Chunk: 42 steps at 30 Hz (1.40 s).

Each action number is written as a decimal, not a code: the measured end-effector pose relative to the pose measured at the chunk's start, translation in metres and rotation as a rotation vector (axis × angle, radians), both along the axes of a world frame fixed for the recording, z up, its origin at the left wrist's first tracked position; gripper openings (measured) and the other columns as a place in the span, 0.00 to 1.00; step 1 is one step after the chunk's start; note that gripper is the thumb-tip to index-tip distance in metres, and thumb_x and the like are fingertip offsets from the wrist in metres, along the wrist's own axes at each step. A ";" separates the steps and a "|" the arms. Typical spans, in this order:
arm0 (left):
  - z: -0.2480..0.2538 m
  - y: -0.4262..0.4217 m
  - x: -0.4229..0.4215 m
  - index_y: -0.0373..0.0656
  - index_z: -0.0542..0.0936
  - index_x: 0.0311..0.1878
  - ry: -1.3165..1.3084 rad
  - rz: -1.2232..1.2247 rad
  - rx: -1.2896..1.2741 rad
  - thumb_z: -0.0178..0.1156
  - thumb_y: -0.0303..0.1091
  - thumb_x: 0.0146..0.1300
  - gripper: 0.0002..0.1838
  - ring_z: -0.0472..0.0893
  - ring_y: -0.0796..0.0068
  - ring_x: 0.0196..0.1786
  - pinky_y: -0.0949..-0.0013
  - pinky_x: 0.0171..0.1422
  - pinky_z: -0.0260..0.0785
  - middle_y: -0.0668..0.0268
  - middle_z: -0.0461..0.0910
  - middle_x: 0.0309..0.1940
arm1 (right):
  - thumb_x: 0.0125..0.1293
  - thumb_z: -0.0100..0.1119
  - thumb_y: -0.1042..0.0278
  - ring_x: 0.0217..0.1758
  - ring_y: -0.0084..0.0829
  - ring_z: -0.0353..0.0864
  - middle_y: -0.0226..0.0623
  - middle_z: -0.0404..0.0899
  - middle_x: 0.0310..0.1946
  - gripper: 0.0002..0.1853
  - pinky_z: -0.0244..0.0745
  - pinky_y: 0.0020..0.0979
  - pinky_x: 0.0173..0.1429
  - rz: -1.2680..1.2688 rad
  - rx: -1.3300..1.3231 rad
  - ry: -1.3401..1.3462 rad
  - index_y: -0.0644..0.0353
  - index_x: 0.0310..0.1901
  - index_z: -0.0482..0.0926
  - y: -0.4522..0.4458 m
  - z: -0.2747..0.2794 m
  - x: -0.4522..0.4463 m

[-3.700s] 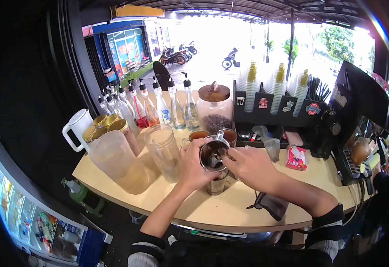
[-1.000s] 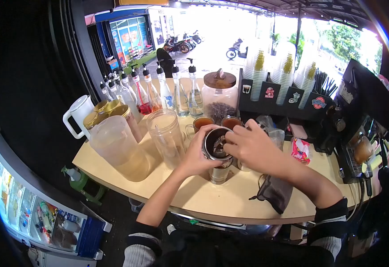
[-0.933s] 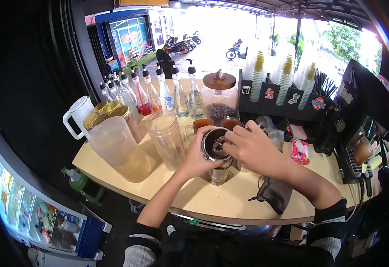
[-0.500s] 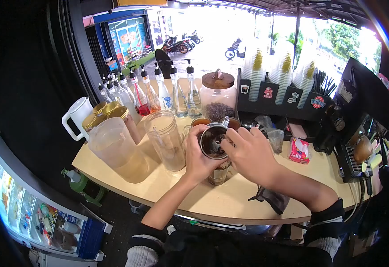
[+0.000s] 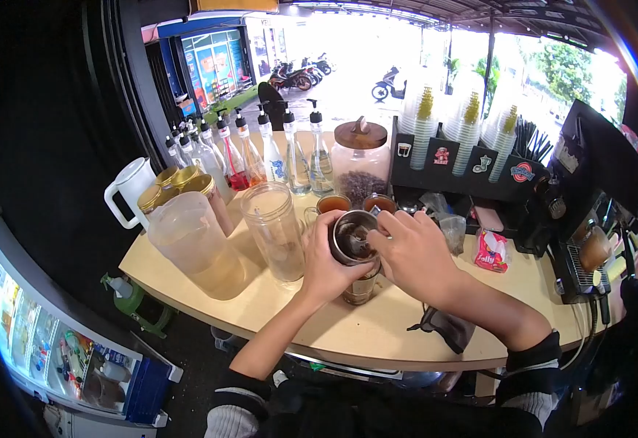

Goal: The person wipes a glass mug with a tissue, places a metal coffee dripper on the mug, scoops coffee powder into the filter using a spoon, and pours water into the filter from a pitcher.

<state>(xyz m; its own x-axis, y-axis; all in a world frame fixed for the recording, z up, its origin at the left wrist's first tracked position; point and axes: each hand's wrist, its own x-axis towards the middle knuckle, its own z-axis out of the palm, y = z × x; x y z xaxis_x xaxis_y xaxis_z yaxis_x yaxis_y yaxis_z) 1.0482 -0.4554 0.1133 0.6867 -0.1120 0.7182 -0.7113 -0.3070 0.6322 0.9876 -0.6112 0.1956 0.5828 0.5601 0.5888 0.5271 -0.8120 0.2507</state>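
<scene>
My left hand (image 5: 324, 264) is wrapped round a metal cup (image 5: 342, 250), tilted so that its dark inside faces me. My right hand (image 5: 415, 252) is closed at the cup's right rim, its fingertips at the opening; what they pinch is too small to make out. Below the cup a clear glass (image 5: 360, 290) stands on the wooden counter (image 5: 319, 337), partly hidden by the cup and my hands. Just behind the cup are two glass mugs of brown liquid, the left one (image 5: 333, 204) and the right one (image 5: 379, 203).
Left on the counter stand a clear jar (image 5: 274, 237), a frosted pitcher (image 5: 191, 241) and a white jug (image 5: 131, 191). Pump bottles (image 5: 274, 160) and a wooden-lidded jar (image 5: 360, 162) line the back. Rightward are a pink packet (image 5: 491, 250), dark cloth (image 5: 447, 328) and coffee machine (image 5: 580, 255).
The cup's tilt and position have shifted slightly as both hands moved with it. My right fingers have changed their pose at the rim. The camera view has also shifted a little.
</scene>
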 end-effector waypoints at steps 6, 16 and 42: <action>0.007 0.006 -0.004 0.39 0.67 0.58 0.182 -0.274 -0.035 0.80 0.38 0.36 0.44 0.76 0.69 0.56 0.64 0.63 0.66 0.59 0.76 0.51 | 0.48 0.59 0.71 0.39 0.35 0.78 0.36 0.75 0.31 0.10 0.68 0.37 0.39 -0.018 0.105 0.118 0.60 0.35 0.78 -0.006 0.009 0.011; 0.001 0.013 -0.001 0.39 0.66 0.60 0.311 -0.329 0.062 0.80 0.39 0.36 0.46 0.74 0.69 0.58 0.65 0.64 0.65 0.59 0.74 0.53 | 0.49 0.63 0.71 0.36 0.49 0.80 0.48 0.79 0.28 0.10 0.74 0.42 0.40 -0.058 0.257 0.522 0.62 0.34 0.77 -0.013 0.031 0.018; 0.043 0.023 -0.020 0.38 0.80 0.38 -0.126 0.102 0.101 0.59 0.24 0.59 0.05 0.80 0.66 0.31 0.65 0.42 0.69 0.61 0.82 0.27 | 0.68 0.55 0.66 0.38 0.15 0.71 0.26 0.76 0.31 0.08 0.67 0.21 0.43 0.120 1.186 0.903 0.62 0.39 0.75 -0.160 -0.169 0.048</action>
<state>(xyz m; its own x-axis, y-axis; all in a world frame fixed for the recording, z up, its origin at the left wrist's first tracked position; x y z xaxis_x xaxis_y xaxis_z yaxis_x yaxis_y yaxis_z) 1.0284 -0.4327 0.1560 0.6034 -0.1219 0.7880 -0.7448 -0.4392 0.5024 1.0353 -0.7713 0.0262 0.9752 0.0963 0.1995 0.2175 -0.2461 -0.9445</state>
